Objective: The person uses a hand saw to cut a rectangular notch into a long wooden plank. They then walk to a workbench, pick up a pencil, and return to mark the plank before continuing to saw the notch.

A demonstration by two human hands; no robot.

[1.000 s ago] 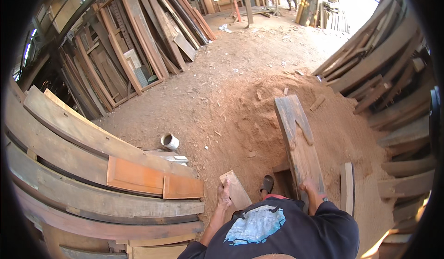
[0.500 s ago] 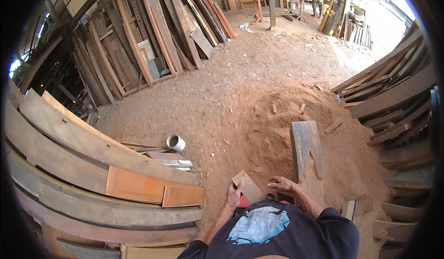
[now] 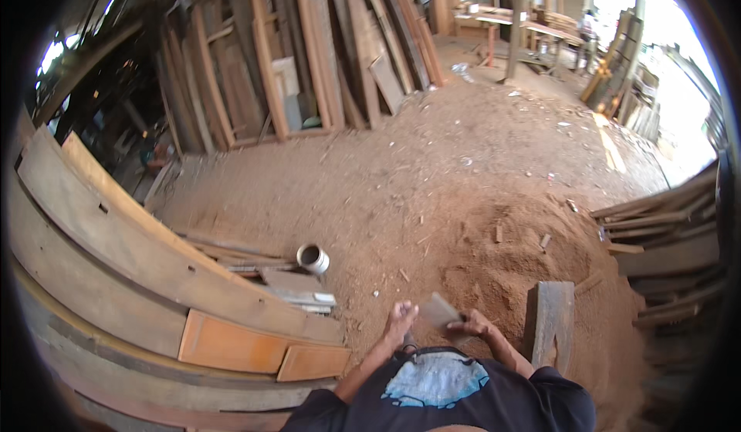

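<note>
Low in front of my dark shirt, a flat, roughly rectangular grey-brown piece (image 3: 438, 311) is tilted and smeared by motion. Whether it is wood or a tool blade, I cannot tell. My right hand (image 3: 472, 325) is closed around its right side. Just left of it, my left hand (image 3: 400, 318) has its fingers curled; what they hold is unclear. To the right of my right arm a thick, weathered, notched wooden beam (image 3: 554, 316) extends forward over the sawdust.
Long planks (image 3: 116, 262) with orange panels (image 3: 231, 342) are stacked on the left. A white bucket (image 3: 312, 259) stands beyond them. A sawdust mound (image 3: 509, 239) lies ahead, and more boards (image 3: 656, 220) are piled at right. Tall timbers (image 3: 309, 54) lean at the back.
My view has turned left and lifted, so the surroundings sit further right and lower. My right hand, earlier empty with fingers apart, has closed on the flat piece. My hands are nearer together.
</note>
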